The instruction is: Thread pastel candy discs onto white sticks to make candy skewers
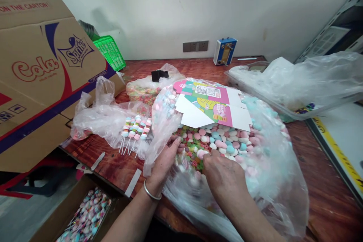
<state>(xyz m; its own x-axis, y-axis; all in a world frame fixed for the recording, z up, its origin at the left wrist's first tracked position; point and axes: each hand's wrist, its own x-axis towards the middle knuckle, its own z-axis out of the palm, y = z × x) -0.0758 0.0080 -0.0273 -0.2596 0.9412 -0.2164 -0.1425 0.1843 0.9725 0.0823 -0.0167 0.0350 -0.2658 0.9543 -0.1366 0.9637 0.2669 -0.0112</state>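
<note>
My left hand [168,155], a silver bangle at its wrist, is closed over the left side of a big clear plastic bag [295,200]; what its fingers pinch is not clear. My right hand [222,168] is closed too, knuckles up, with a pink-and-white marshmallow [202,154] right by its fingertips; what it grips is hidden. Between both hands lie green and red gummy rings [195,159]. Pink, white and blue marshmallows [229,144] spread behind and right of them. Printed flat card boxes [214,106] rest on the sweets. Several finished candy skewers [136,130] on white sticks lie left.
A large brown carton [42,72] stands at left, a green basket [109,51] behind it. An open box of candy skewers [87,215] sits below the table edge. Farther back are a tub of gummies [144,90], a blue-and-white box [225,51] and a plastic-covered clear bin [272,102].
</note>
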